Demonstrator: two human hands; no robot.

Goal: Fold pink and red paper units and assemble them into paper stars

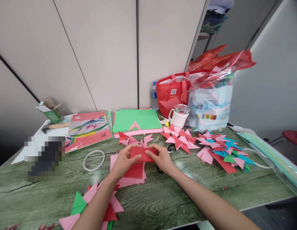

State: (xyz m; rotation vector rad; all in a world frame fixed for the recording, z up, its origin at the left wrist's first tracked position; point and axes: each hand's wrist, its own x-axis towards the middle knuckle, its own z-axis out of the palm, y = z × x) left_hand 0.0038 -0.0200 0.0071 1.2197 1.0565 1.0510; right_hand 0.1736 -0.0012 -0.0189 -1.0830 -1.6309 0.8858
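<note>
A red sheet of paper [143, 154], folded into a small rectangle, is held up between both hands. My left hand [126, 159] pinches its left end, thumb on the near face. At the right end, my right hand [161, 157] grips it the same way. Below lie pink and red paper squares [136, 174], partly hidden by the hands. Just beyond the hands sit several folded pink and red paper pieces [129, 139]. Under my left forearm is a cluster of pink, red and green folded pieces [115, 204].
Behind are green paper sheets [136, 118], a paper pack [88, 129], a hammer [56, 126] and a white mug [179, 116]. To the right lie paper stars [180, 138] and colored folded pieces [225, 150]. A white ring [93, 150] lies left; a red bag [171, 95] stands behind.
</note>
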